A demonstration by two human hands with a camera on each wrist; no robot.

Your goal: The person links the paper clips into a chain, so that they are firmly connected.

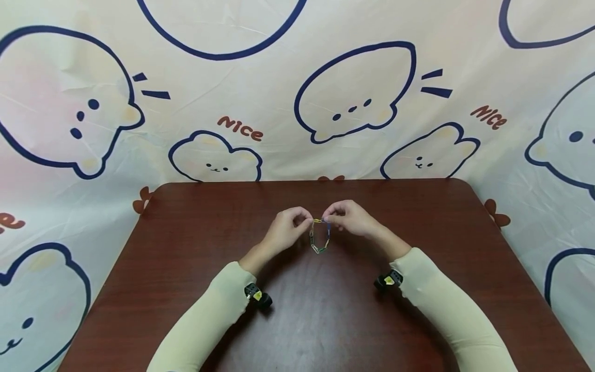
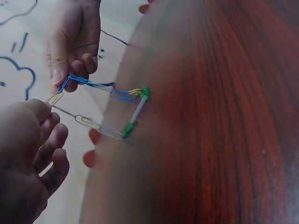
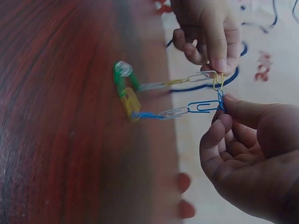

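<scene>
Above the table [image 1: 195, 248], the left hand [image 1: 285, 227] and right hand [image 1: 350, 217] each pinch one end of the paper-clip chain [image 1: 319, 240]. The chain hangs as a loop between them. Its links appear joined; closing the two end clips looks like the remaining step.

Forearms [image 1: 200, 320] cut off below.

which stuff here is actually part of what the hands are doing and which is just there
In use:
- paper clip chain, hanging in a loop between the hands
- left hand, pinching the yellow end clip
- right hand, pinching the blue end clip

Just there:
- wooden table
- cartoon bear backdrop cloth
</scene>
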